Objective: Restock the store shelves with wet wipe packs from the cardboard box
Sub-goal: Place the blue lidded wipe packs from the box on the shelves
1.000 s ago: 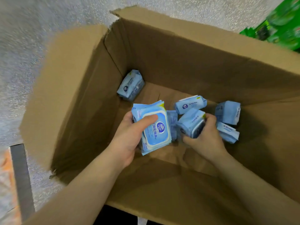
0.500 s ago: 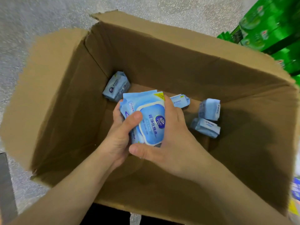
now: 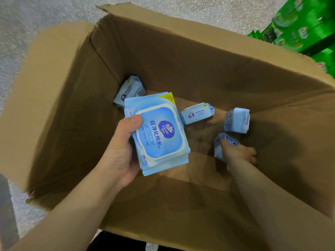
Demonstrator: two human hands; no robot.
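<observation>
I look down into an open cardboard box. My left hand grips a stack of light blue wet wipe packs above the box floor, thumb on the top pack. My right hand is down on the floor at the right, fingers curled round a single blue pack. Three more packs lie loose on the floor: one in the far left corner, one in the middle, one at the right.
The box's left flap stands open toward a speckled grey floor. Green packaged goods are stacked beyond the box's far right corner. A dark strip runs along the floor at lower left.
My right hand has left the stack and reached down right to a loose pack on the box floor. My left hand now holds the stack alone.
</observation>
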